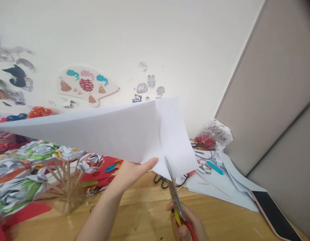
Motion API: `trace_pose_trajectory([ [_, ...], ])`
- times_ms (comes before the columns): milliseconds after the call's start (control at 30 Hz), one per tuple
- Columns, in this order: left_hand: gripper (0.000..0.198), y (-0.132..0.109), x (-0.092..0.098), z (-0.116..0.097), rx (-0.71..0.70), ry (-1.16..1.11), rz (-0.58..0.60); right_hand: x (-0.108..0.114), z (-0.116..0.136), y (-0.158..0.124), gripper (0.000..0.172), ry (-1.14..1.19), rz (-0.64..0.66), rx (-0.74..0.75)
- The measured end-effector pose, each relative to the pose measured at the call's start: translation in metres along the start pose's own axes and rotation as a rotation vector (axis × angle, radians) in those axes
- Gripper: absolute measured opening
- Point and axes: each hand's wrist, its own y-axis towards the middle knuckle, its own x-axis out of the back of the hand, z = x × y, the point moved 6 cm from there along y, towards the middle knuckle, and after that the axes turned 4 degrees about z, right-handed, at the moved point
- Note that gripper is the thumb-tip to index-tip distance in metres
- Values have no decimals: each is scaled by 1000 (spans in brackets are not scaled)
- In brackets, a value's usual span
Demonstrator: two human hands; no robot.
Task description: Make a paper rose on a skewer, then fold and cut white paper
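A large white sheet of paper (119,134) is held up above the wooden table, stretching from the far left to right of centre. My left hand (137,170) grips its lower edge, thumb on the near side and the other fingers hidden behind it. Low in the view, my right hand (187,221) is closed round the red and yellow handles of a pair of scissors (174,192). The scissors point up and slightly left, their tips at the lower part of the paper, just right of my left thumb.
Paper flowers (21,187) on sticks stand at the left, near red paper (29,214). White sheets (220,184), a blue strip (215,167) and a phone (276,214) lie at the right. A plastic bag (217,134) rests by the wall. Paper cut-outs hang on the wall.
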Motion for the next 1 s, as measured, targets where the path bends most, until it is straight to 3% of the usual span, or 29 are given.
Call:
trace_pose_trajectory([
  [300, 46, -1, -13, 2, 39, 10, 90, 1, -5, 8, 77, 176, -56, -6],
  [633, 53, -1, -7, 3, 9, -13, 4, 0, 4, 8, 71, -28, -43, 26],
  [1000, 54, 1, -8, 3, 10, -35, 30, 1, 6, 4, 65, -61, -54, -27],
])
